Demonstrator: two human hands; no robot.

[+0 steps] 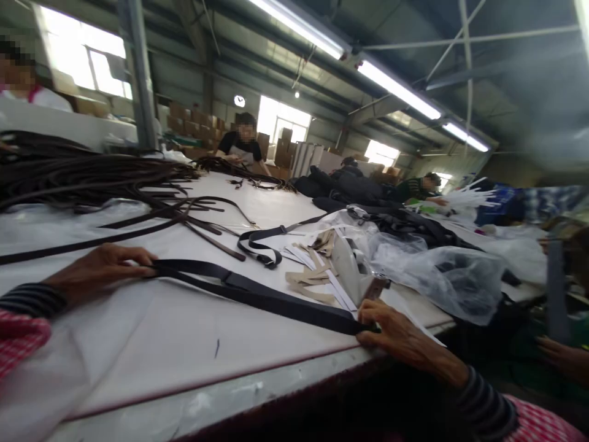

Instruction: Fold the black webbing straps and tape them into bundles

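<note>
A black webbing strap (276,301) is stretched lengthwise above the white table, doubled into a long loop. My left hand (108,267) pinches its left end between thumb and fingers. At the other end, near the table's front edge, my right hand (391,331) grips the strap, its fingertips closed over the end. A slider-like piece shows on the upper layer, left of the middle. Just behind the right hand lie beige and white strips (317,279). Another black strap with a buckle (262,242) rests farther back.
Dark brown straps (92,178) are heaped at the left. Clear plastic bags (442,270) and a black fabric pile (359,190) cover the right side. The white tabletop (184,350) ends in a front edge. Several people work around it, one person (242,147) at the far side.
</note>
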